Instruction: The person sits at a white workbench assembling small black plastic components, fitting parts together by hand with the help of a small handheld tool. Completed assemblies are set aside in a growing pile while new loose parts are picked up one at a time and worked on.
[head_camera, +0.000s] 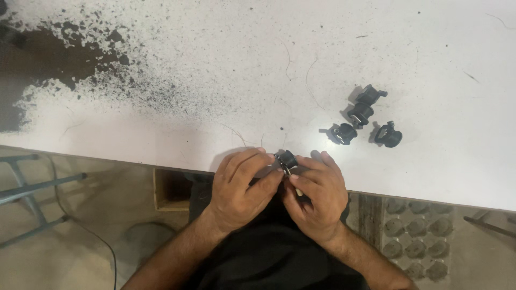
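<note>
My left hand and my right hand meet at the near edge of a white table. Together they pinch a small round black part with a bit of metal on it, held between the fingertips just over the table edge. A thin pale piece shows under my right thumb. Several similar small black parts lie on the table to the right: one, another, a third and one more.
The table's far left is stained with dark dust and worn patches. Below the edge lie a cardboard box, a grey metal frame on the floor, and a moulded grey tray with round pockets at right.
</note>
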Demonstrator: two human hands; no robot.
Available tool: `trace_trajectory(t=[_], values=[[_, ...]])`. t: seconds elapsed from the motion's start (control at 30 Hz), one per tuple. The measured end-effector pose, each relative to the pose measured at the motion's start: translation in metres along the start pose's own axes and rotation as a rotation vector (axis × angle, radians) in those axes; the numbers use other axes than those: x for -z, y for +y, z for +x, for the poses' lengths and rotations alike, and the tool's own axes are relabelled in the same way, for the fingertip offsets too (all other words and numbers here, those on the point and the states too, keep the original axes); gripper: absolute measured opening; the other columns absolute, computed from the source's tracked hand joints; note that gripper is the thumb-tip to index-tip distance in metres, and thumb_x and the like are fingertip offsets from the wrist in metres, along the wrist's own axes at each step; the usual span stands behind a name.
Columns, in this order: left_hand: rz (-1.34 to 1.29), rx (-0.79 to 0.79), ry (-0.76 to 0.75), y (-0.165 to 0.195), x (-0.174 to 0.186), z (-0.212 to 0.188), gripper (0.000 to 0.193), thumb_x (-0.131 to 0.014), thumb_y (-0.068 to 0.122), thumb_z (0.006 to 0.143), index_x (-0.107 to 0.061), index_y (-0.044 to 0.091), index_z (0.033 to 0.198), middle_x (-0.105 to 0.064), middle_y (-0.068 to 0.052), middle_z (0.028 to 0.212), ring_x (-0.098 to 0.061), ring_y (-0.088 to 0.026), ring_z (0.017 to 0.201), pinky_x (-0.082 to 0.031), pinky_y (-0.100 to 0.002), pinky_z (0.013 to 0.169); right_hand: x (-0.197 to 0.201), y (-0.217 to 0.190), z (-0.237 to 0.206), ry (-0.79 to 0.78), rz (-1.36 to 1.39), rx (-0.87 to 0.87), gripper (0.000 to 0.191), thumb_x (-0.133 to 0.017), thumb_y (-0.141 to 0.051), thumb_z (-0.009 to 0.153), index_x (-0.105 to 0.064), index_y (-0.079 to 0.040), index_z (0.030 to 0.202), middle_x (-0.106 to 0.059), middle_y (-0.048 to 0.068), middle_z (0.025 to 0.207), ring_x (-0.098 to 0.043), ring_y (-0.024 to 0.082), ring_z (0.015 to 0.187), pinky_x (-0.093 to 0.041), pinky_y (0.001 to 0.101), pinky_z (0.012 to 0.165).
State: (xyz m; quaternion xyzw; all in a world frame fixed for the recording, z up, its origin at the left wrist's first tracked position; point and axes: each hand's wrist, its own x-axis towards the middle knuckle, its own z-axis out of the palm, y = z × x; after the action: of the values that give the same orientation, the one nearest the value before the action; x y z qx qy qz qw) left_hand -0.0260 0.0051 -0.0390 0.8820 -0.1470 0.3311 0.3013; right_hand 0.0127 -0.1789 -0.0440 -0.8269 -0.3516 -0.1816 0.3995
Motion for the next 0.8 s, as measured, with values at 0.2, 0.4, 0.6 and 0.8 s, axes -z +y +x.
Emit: trace_trajectory(t=[0.2,0.4,0.6,0.8], values=[[-0.024,0.119,-0.001,0.004,-0.002,0.000,0.019,-0.085,0.014,0.092,-0.075,0.012,0.109,-0.062,-0.005,0.120,-0.058,-0.023,0.117,-0.048,-0.038,0.102,0.001,0.001,0.000,-0.015,0.001,0.002,0.036,-0.083,0.000,0.078,-0.061,-0.010,0.104,-0.068,0.006,0.097,-0.071,0.029,0.112,-0.047,0.0555,0.112],[0.043,0.243,-0.111,0.006,0.004,0.002,0.013,-0.079,0.018,0.092,-0.075,0.013,0.102,-0.065,-0.001,0.117,-0.057,-0.022,0.123,-0.028,-0.050,0.119,0.000,0.000,-0.003,-0.017,-0.021,-0.016,0.036,-0.083,0.001,0.077,-0.061,-0.011,0.104,-0.068,0.005,0.095,-0.070,0.027,0.113,-0.038,0.0562,0.119],[0.019,0.256,-0.117,0.008,0.005,0.003,0.010,-0.078,0.016,0.090,-0.073,0.013,0.098,-0.070,0.002,0.118,-0.058,-0.020,0.126,-0.023,-0.054,0.121,0.004,0.000,-0.014,-0.026,0.088,0.091,0.038,-0.077,0.006,0.083,-0.057,-0.009,0.111,-0.064,0.003,0.094,-0.069,0.030,0.120,-0.026,0.0614,0.125],[-0.022,0.274,-0.092,0.008,0.007,0.003,0.011,-0.076,0.014,0.088,-0.073,0.013,0.099,-0.071,0.003,0.118,-0.060,-0.020,0.123,-0.024,-0.054,0.123,-0.004,-0.001,-0.017,-0.039,0.021,0.026,0.037,-0.077,0.009,0.084,-0.056,-0.008,0.108,-0.063,0.005,0.094,-0.070,0.028,0.120,-0.033,0.0614,0.125]])
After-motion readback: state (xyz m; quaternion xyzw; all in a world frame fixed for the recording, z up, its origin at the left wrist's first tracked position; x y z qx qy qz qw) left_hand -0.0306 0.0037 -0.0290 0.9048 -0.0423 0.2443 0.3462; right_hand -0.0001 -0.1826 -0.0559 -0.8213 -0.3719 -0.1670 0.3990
